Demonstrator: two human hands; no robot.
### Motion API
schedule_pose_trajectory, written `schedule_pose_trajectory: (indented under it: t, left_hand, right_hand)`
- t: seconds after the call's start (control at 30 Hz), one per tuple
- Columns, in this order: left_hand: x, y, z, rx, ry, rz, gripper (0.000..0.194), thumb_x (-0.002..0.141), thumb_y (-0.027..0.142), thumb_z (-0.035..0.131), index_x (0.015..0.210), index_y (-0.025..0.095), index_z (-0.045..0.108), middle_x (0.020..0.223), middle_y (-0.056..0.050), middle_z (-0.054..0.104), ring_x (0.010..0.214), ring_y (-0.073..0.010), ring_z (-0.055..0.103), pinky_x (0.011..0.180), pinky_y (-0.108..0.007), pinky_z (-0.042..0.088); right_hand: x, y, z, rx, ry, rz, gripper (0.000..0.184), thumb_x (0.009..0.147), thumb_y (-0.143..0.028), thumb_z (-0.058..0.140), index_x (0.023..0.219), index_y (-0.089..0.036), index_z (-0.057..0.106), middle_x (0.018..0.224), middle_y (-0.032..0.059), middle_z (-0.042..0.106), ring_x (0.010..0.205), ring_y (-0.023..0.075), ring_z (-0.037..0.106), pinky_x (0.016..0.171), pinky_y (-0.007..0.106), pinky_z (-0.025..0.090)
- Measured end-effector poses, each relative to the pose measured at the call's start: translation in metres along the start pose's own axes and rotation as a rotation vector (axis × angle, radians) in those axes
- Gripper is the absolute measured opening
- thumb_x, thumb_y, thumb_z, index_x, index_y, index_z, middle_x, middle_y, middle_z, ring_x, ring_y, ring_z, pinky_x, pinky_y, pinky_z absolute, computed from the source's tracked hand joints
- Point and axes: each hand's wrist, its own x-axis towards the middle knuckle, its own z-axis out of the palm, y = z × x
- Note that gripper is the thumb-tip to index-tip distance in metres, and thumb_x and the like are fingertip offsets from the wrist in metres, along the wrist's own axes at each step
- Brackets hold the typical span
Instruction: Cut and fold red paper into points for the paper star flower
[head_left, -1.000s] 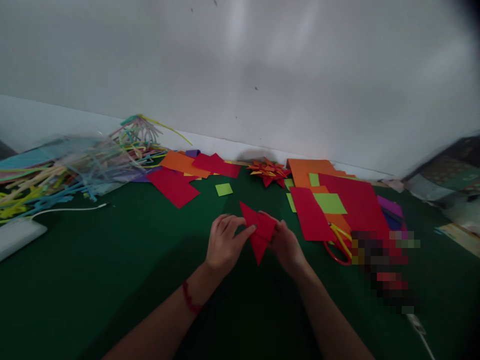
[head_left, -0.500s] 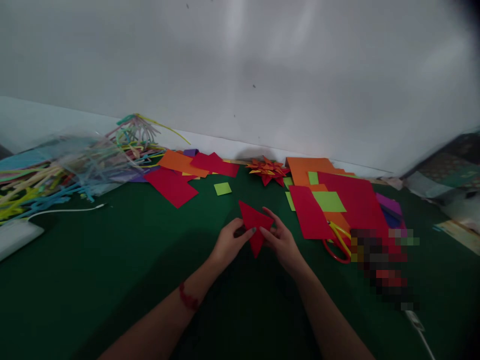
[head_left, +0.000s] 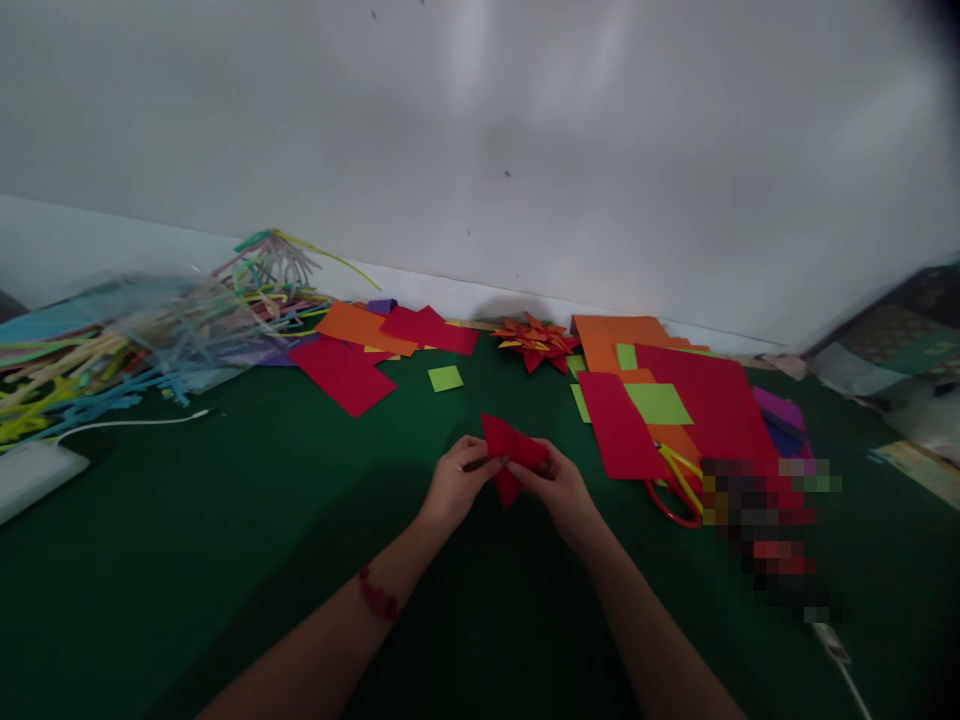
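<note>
- Folded red paper piece (head_left: 498,436) is held up over the middle of the green surface (head_left: 315,520), one point up and another down.
- Left hand (head_left: 454,485) pinches it from the left, thumb on its near face; a red beaded bracelet (head_left: 377,595) circles that wrist.
- Right hand (head_left: 564,492) grips the opposite side, its thumb meeting the left one near the paper's middle.
- Pointed red-and-orange paper star (head_left: 534,343) sits beyond the hands, with a small lime-green paper square (head_left: 445,378) to its left.
- Yellow-and-red-handled scissors (head_left: 679,470) lie by the large red paper sheet (head_left: 701,400) on the right.
</note>
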Motion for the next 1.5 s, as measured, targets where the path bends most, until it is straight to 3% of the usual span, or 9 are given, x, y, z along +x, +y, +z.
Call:
schedule_pose_trajectory:
  t: [0.23,0.37,0.5,0.7,0.87,0.97,1.1,1.3,1.5]
  left_hand:
    - [0.001,-0.005,-0.003,0.002,0.034,0.034,0.014,0.071,0.028,0.061,0.079,0.019,0.069,0.087,-0.004,0.056,0.085,-0.0174,0.054,0.078,-0.028,0.041]
    - [0.007,-0.004,-0.008,-0.044,0.073,-0.052,0.018,0.069,0.033,0.062,0.073,0.016,0.067,0.073,-0.002,0.058,0.068,-0.0144,0.054,0.065,-0.025,0.042]
    - [0.01,-0.001,-0.011,-0.059,0.012,-0.089,0.021,0.068,0.034,0.063,0.069,0.014,0.066,0.059,-0.001,0.059,0.052,-0.0122,0.05,0.053,-0.023,0.039]
    - [0.002,0.001,-0.006,-0.071,-0.05,-0.079,0.025,0.067,0.036,0.063,0.077,0.013,0.067,0.068,-0.004,0.065,0.056,-0.0146,0.055,0.056,-0.025,0.042]
    - [0.02,0.019,-0.003,-0.061,-0.105,-0.038,0.031,0.076,0.041,0.053,0.082,0.014,0.066,0.073,-0.006,0.066,0.066,-0.0183,0.06,0.062,-0.029,0.046]
    - [0.044,0.04,-0.005,-0.042,-0.113,0.011,0.03,0.075,0.04,0.055,0.082,0.014,0.065,0.074,-0.005,0.066,0.068,-0.0179,0.06,0.065,-0.028,0.046]
    - [0.073,0.064,-0.005,-0.02,-0.084,0.098,0.029,0.072,0.04,0.059,0.081,0.013,0.065,0.079,-0.004,0.067,0.073,-0.0183,0.059,0.068,-0.027,0.045]
    - [0.086,0.07,-0.007,0.051,-0.048,0.092,0.03,0.073,0.039,0.058,0.081,0.011,0.066,0.071,-0.004,0.066,0.065,-0.0178,0.059,0.059,-0.025,0.045]
    - [0.082,0.084,-0.013,0.067,-0.204,0.05,0.029,0.072,0.033,0.059,0.092,0.014,0.066,0.083,-0.005,0.068,0.077,-0.0201,0.061,0.067,-0.027,0.047]
  right_hand:
    - [0.006,0.009,-0.005,0.005,0.071,0.027,0.035,0.064,-0.035,0.068,0.091,-0.017,0.057,0.087,0.0042,0.066,0.081,0.0197,0.062,0.072,0.034,0.05]
    - [0.01,0.01,-0.011,-0.052,0.062,0.036,0.029,0.063,-0.039,0.069,0.079,-0.018,0.058,0.073,0.0025,0.065,0.069,0.0189,0.063,0.069,0.034,0.051]
    - [0.008,0.01,-0.009,-0.192,0.037,-0.055,0.029,0.066,-0.042,0.065,0.083,-0.018,0.06,0.075,0.0019,0.064,0.066,0.0157,0.059,0.057,0.027,0.048]
    - [0.005,0.016,-0.001,-0.187,0.021,-0.122,0.03,0.074,-0.043,0.056,0.088,-0.017,0.059,0.066,-0.0006,0.059,0.05,0.0109,0.048,0.045,0.023,0.038]
    - [0.021,-0.013,-0.009,-0.142,-0.011,-0.163,0.032,0.074,-0.042,0.057,0.094,-0.017,0.058,0.065,-0.0004,0.059,0.047,0.0105,0.047,0.042,0.022,0.036]
    - [0.039,-0.043,-0.012,-0.132,-0.001,-0.244,0.031,0.074,-0.041,0.058,0.095,-0.018,0.058,0.069,0.0003,0.06,0.051,0.0106,0.049,0.045,0.022,0.037]
    - [0.061,-0.069,-0.012,-0.219,0.018,-0.29,0.03,0.072,-0.043,0.059,0.088,-0.017,0.059,0.059,-0.0022,0.056,0.045,0.0091,0.044,0.04,0.02,0.033]
    - [0.075,-0.073,-0.012,-0.262,0.073,-0.309,0.028,0.072,-0.044,0.058,0.075,-0.016,0.058,0.056,-0.0024,0.054,0.046,0.0102,0.047,0.042,0.022,0.035]
    - [0.068,-0.078,-0.013,-0.231,0.018,-0.279,0.029,0.074,-0.044,0.056,0.084,-0.017,0.059,0.066,-0.0007,0.059,0.05,0.011,0.048,0.045,0.022,0.036]
